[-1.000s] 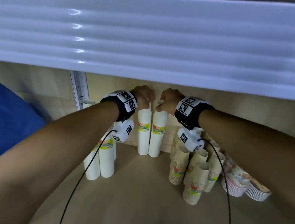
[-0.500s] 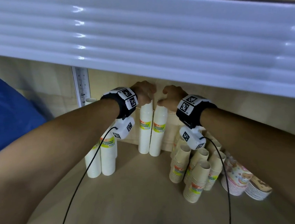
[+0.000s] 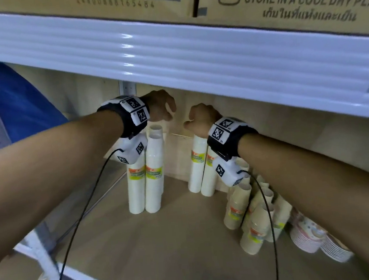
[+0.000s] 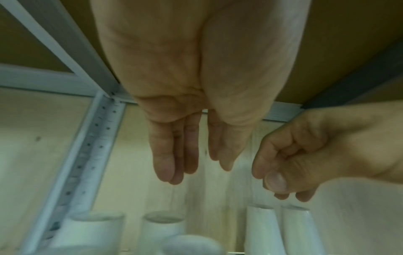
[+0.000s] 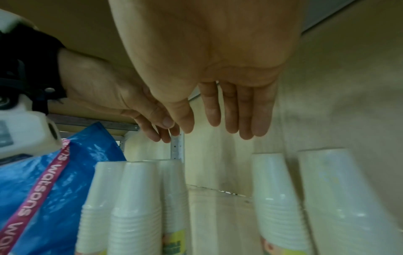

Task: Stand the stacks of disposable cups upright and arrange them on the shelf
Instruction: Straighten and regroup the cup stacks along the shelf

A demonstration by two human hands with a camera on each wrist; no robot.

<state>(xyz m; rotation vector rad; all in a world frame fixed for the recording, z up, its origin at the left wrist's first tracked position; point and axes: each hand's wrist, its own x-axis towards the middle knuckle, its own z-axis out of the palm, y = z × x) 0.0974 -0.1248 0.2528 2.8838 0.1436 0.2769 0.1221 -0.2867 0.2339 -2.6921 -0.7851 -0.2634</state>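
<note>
While both hands hang empty above the shelf [image 3: 143,244], the left hand [image 3: 160,106] with fingers straight and relaxed and the right hand [image 3: 202,120] likewise loose, the next grasp should take a leaning tan cup stack [image 3: 236,209] low and tip it up slowly. Four white cup stacks stand upright: the left pair [image 3: 146,179] and the back pair [image 3: 198,170]. Roughly six tan stacks lean at right.

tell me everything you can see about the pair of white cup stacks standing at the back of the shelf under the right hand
The pair of white cup stacks stands upright, side by side and touching, against the shelf's back wall. Each is a tall column of nested white cups that look like foam or paper, closed bottoms up, with a yellow, green and red label around the middle. Both hands hover above, touching neither; the right wrist camera hides part of the right-hand stack.
</note>
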